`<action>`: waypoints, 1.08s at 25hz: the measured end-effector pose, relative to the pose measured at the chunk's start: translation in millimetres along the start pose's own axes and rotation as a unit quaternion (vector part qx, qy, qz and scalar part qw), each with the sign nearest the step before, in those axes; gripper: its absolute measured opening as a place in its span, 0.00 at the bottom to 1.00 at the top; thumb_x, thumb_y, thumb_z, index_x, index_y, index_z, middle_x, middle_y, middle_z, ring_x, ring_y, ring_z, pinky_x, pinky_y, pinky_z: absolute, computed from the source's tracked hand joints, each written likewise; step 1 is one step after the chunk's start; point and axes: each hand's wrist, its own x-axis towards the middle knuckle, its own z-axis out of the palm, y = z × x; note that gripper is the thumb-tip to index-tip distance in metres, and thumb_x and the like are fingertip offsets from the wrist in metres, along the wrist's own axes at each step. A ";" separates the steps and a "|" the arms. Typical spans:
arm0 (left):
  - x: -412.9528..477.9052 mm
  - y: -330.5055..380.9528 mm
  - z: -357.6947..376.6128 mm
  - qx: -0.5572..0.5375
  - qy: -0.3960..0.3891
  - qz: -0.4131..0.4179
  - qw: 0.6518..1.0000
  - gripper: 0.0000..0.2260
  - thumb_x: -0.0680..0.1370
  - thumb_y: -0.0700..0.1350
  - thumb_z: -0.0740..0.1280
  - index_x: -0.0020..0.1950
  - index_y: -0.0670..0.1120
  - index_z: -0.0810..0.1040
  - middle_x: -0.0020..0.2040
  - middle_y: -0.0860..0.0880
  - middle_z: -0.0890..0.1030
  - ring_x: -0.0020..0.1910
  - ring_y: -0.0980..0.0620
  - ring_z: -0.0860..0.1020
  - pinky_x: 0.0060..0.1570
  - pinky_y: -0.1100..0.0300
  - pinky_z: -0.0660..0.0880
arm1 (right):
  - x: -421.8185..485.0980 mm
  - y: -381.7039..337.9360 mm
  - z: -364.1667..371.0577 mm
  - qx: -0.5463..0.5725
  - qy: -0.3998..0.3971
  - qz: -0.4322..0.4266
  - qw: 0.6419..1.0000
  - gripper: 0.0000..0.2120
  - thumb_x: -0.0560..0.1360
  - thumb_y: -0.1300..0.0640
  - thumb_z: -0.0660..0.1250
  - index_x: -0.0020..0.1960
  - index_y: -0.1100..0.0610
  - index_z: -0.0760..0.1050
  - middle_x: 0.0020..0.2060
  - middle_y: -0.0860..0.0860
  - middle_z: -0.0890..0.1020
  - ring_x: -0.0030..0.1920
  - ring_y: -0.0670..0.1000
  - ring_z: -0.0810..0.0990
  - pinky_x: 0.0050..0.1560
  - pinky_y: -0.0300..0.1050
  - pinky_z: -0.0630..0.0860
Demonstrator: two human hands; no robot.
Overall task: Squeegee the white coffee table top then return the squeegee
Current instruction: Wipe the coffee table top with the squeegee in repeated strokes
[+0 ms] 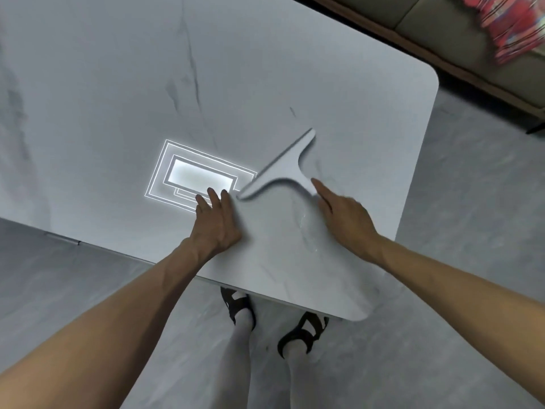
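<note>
The white coffee table [147,84] has a marbled top with thin grey veins. A pale grey T-shaped squeegee [280,169] rests on it near the right front part, its long blade running diagonally from lower left to upper right. My right hand [345,216] covers the end of the short handle, index finger stretched along it, the other fingers curled around it. My left hand [216,219] lies flat on the table top, fingers together, its fingertips just beside the blade's near end, holding nothing.
A ceiling lamp's bright rectangular reflection [197,175] glares on the top. A wet streak [306,228] glistens by my right hand. A sofa [442,28] with red patterned fabric [513,22] stands beyond the far right corner. My feet in black sandals [303,332] are at the front edge.
</note>
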 end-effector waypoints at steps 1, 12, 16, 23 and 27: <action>-2.0 1.4 -3.6 -0.041 -0.004 -0.014 0.999 0.33 0.77 0.43 0.61 0.77 0.36 0.49 0.77 0.32 0.50 0.74 0.28 0.53 0.72 0.36 0.56 | -21.6 20.1 -1.0 -0.034 -0.024 -0.008 0.999 0.21 0.83 0.47 0.48 0.76 0.39 0.55 0.43 0.51 0.82 0.38 0.54 0.78 0.38 0.46 0.69; -32.8 -11.8 -8.7 -0.239 0.185 -0.112 0.946 0.17 0.82 0.50 0.53 0.67 0.44 0.68 0.48 0.38 0.83 0.51 0.35 0.80 0.49 0.50 0.73 | -50.3 44.5 -21.3 -0.055 -0.037 -0.121 0.990 0.19 0.81 0.40 0.51 0.71 0.35 0.64 0.58 0.43 0.82 0.55 0.50 0.81 0.47 0.43 0.72; -49.3 -23.7 -3.2 -0.221 0.196 -0.128 0.947 0.17 0.79 0.44 0.58 0.68 0.44 0.67 0.55 0.39 0.82 0.53 0.36 0.79 0.46 0.54 0.69 | -16.6 -45.4 45.2 -0.105 -0.119 -0.248 0.956 0.19 0.82 0.43 0.51 0.72 0.38 0.65 0.54 0.49 0.83 0.53 0.54 0.80 0.50 0.46 0.73; -66.1 14.1 23.7 -0.117 0.144 -0.014 0.982 0.17 0.77 0.37 0.60 0.65 0.38 0.69 0.62 0.39 0.74 0.60 0.38 0.73 0.57 0.49 0.71 | -31.7 37.4 40.0 -0.095 -0.137 -0.202 0.965 0.18 0.81 0.40 0.50 0.69 0.33 0.65 0.55 0.47 0.82 0.56 0.51 0.79 0.49 0.45 0.69; -64.4 43.9 40.7 -0.025 0.089 0.065 0.994 0.21 0.74 0.35 0.62 0.67 0.37 0.68 0.62 0.39 0.72 0.59 0.40 0.71 0.57 0.49 0.70 | -61.3 132.1 -12.0 -0.114 -0.106 -0.118 0.981 0.18 0.81 0.40 0.50 0.68 0.33 0.66 0.61 0.42 0.80 0.58 0.48 0.79 0.50 0.42 0.71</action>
